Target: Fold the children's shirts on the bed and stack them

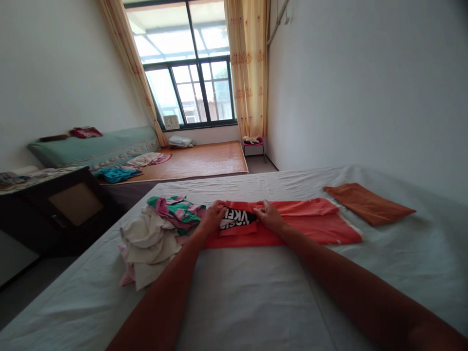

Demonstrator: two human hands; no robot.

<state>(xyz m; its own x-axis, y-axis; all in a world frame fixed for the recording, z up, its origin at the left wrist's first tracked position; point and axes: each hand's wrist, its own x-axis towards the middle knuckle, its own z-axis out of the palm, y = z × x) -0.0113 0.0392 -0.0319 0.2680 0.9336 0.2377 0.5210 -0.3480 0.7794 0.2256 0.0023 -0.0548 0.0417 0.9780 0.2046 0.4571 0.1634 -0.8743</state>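
Observation:
An orange-red garment (310, 222), perhaps a T-shirt, lies in a long folded strip across the white-sheeted bed (252, 302). A black patch with white lettering (239, 217) shows on its folded-over part. My left hand (214, 217) is closed on the cloth at the left edge of that patch. At the patch's right edge, my right hand (269, 215) pinches the same garment between thumb and fingers. Close by my left hand is a rumpled heap with a cream-white cloth (149, 239) and a green and pink cloth (179, 212).
A folded brown-orange cloth (367, 202) lies flat on the bed's far right. Beyond the bed are a dark cabinet (62, 209), a second bed with a brown mat (204, 158), and a small stool (254, 144). A white wall (365, 83) borders the right side.

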